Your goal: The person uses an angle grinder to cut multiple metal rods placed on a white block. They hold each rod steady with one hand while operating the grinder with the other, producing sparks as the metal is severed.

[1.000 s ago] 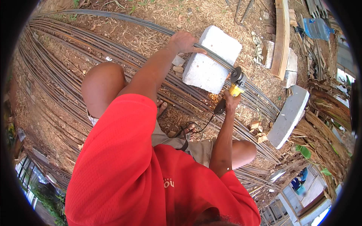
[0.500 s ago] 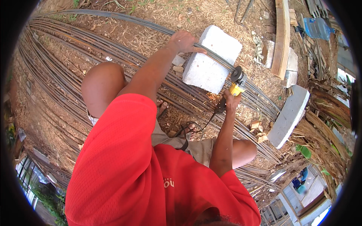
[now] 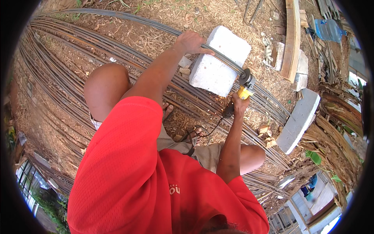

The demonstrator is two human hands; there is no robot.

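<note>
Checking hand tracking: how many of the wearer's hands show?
2: left hand on the steel rods, by the white block; right hand holding the angle grinder. Neither hand is fully hidden.

The left hand (image 3: 191,42) sits over the grey rods (image 3: 225,59), and its fingertips are hidden beneath them. The right hand (image 3: 240,103) covers part of the grinder (image 3: 245,92), and the exact spot where the disc (image 3: 245,76) meets the rods is hard to make out. The sparks are too small and blurred to count. Whatever lies under the white block (image 3: 221,70) is out of sight. The power cord (image 3: 218,124) gets lost near the right foot (image 3: 198,133). The upper edge cuts off the wooden plank (image 3: 290,43); the lower edge cuts the red shirt (image 3: 117,156). The blue thing (image 3: 313,181) at lower right may be clothing, but is too small to tell.
</note>
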